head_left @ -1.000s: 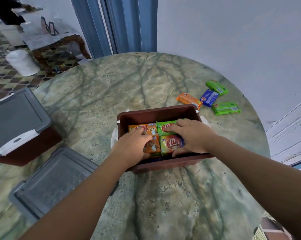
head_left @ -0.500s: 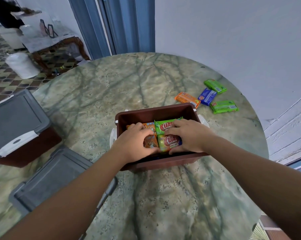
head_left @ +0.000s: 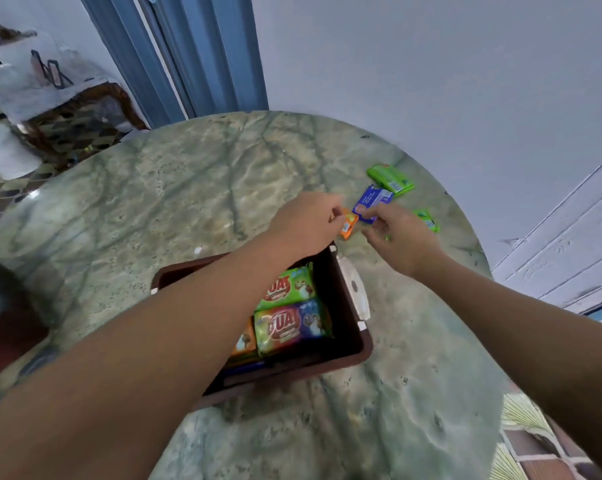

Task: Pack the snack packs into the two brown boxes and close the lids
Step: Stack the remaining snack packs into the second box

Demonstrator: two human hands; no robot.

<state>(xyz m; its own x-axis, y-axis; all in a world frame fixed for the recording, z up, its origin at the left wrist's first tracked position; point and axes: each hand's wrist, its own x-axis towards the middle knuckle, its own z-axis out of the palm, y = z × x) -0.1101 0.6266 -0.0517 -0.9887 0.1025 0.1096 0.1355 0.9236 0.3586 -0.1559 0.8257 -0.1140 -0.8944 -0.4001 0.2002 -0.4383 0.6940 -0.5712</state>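
An open brown box point(head_left: 348, 355) stands on the round marble table point(head_left: 195, 188), with a green snack pack point(head_left: 287, 285), a multicolour pack point(head_left: 292, 325) and an orange pack point(head_left: 245, 341) showing inside. My left forearm crosses over the box and hides its left half. Beyond the box, my left hand point(head_left: 306, 221) grips a loose orange pack point(head_left: 348, 227). My right hand point(head_left: 398, 235) pinches the near edge of a blue pack point(head_left: 372, 201). One green pack point(head_left: 390, 177) lies farther back. Another green pack point(head_left: 428, 220) peeks out behind my right hand.
The box's white latch point(head_left: 356, 296) hangs on its right side. The second brown box point(head_left: 5, 341) shows only at the left edge. The wall point(head_left: 431, 81) runs close behind the loose packs, and the table's rim curves round at the right.
Both hands left the packs inside the box and reached forward and right to the loose packs; the left took hold of the orange pack, the right reached the blue one. The view shifted right.
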